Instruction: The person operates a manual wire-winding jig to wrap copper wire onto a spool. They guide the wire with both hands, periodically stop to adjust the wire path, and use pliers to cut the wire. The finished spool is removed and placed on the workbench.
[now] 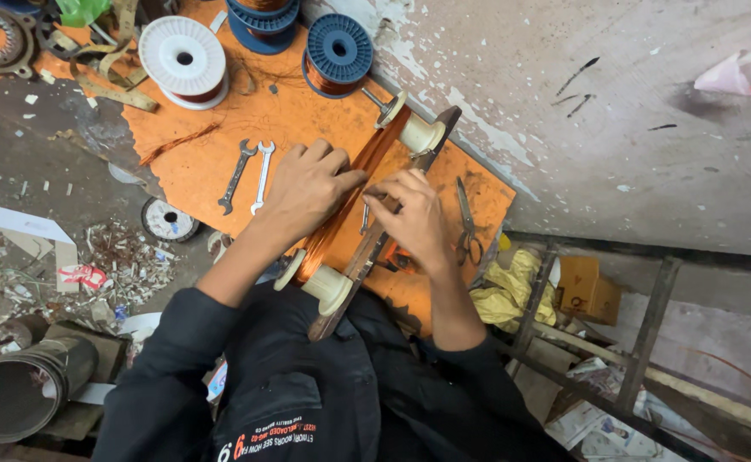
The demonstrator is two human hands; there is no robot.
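A band of copper wire (pixel 374 158) is stretched between two cream-coloured formers (pixel 421 133) on a wooden winding frame (pixel 360 267) that lies on an orange sheet (pixel 213 162). My left hand (pixel 307 184) rests on the left side of the wire band, fingers curled over it. My right hand (pixel 416 216) pinches the wire at the band's right edge, over the wooden bar. Both sleeves are dark.
Two spanners (pixel 249 174) lie left of my left hand. Scissors (pixel 466 224) lie right of my right hand. A white spool (pixel 184 60) and blue spools (pixel 338 53) of copper wire sit farther back. A metal cylinder (pixel 16 389) and scraps lie at left, a metal frame (pixel 632 342) at right.
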